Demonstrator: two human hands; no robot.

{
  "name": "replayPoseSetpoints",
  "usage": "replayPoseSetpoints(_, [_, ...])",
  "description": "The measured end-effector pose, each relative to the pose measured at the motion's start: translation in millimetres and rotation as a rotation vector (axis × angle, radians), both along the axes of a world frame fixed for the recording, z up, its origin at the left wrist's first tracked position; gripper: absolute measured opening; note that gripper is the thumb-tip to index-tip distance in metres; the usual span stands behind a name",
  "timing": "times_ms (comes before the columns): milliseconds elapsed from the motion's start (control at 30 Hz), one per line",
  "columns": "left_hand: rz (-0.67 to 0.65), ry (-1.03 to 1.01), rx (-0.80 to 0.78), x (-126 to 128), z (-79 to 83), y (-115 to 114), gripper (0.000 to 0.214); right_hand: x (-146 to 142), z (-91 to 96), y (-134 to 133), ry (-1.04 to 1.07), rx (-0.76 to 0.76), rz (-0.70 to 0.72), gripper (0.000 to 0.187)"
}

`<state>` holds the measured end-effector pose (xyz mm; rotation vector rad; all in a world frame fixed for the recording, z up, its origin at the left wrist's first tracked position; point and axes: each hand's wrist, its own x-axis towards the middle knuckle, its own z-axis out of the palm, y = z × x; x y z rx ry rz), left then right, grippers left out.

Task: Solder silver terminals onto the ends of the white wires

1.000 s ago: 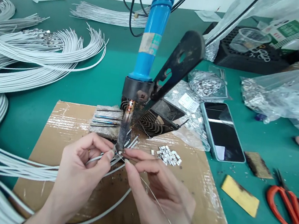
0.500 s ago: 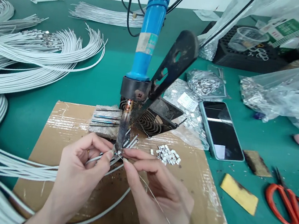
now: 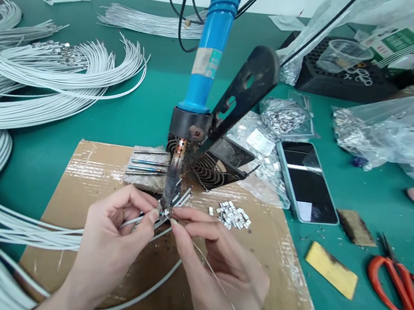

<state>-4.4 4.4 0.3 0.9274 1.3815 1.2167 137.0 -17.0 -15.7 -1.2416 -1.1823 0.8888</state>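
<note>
Two hands: the person's left hand (image 3: pixel 118 235) and right hand (image 3: pixel 220 267) almost meet, with their fingertips just below the dark metal rod (image 3: pixel 173 176) of a blue-handled soldering iron (image 3: pixel 209 63).
White wire: a long, round, smooth white wire (image 3: pixel 131 222) looks bendy, like a thick string. Its far end is too small and too covered to see well.
Thin wire: a thin, shiny, silvery wire (image 3: pixel 218 282) bends in a soft curve, much skinnier than the white one.
Tiny bit: a small, bright metal bit (image 3: pixel 165 212) shines at the tip of the rod; its shape is hard to tell.
Left hand's grip: thumb and first finger are pinched close together, and the other fingers curl in. The white wire runs through this hand up to the pinch.
Right hand's grip: thumb and first finger are nearly together on the thin wire, which trails down across the front of the palm.
Between the hands: the tiny metal bit sits in the little gap, just beside both sets of fingertips.
Under the hands: a brown cardboard sheet (image 3: pixel 269 287) lies on a green table (image 3: pixel 154 91).
Silver pile: small, flat, silvery metal pieces (image 3: pixel 235 215) lie on the cardboard, a bit beyond the right hand's fingers.
Wire bunch: many white wires (image 3: pixel 19 229) lie to the left of the left hand.
</note>
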Motion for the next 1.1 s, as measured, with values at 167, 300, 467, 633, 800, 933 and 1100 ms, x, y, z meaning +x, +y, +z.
replayPoseSetpoints(167, [0.0,0.017,0.004,-0.6,0.2,0.4,0.017,-1.1,-2.1,0.3,-0.014,0.01,0.004,0.02])
replayPoseSetpoints(300, [-0.009,0.001,-0.032,-0.6,2.1,2.3,0.017,-0.6,-3.0,0.2,-0.022,0.005,-0.002,0.02])
replayPoseSetpoints(467, [0.001,-0.009,-0.042,0.3,1.9,2.3,0.017,-0.3,-4.4,0.9,-0.034,0.042,-0.012,0.02])
replayPoseSetpoints(633, [0.009,-0.005,-0.026,2.2,2.8,1.5,0.017,-1.5,-5.0,1.1,-0.03,0.047,-0.015,0.019])
replayPoseSetpoints(800, [-0.002,0.054,0.01,2.0,5.0,2.7,0.017,-2.1,-5.9,0.7,-0.057,0.069,-0.025,0.022])
replayPoseSetpoints(933, [-0.023,0.134,0.065,-2.0,1.4,1.9,0.017,-3.2,-7.2,1.9,-0.133,0.128,-0.041,0.023])
replayPoseSetpoints(1100, [-0.034,0.168,0.092,-2.1,-2.2,-1.3,0.019,-3.8,-3.3,4.1,-0.2,0.185,-0.058,0.021])
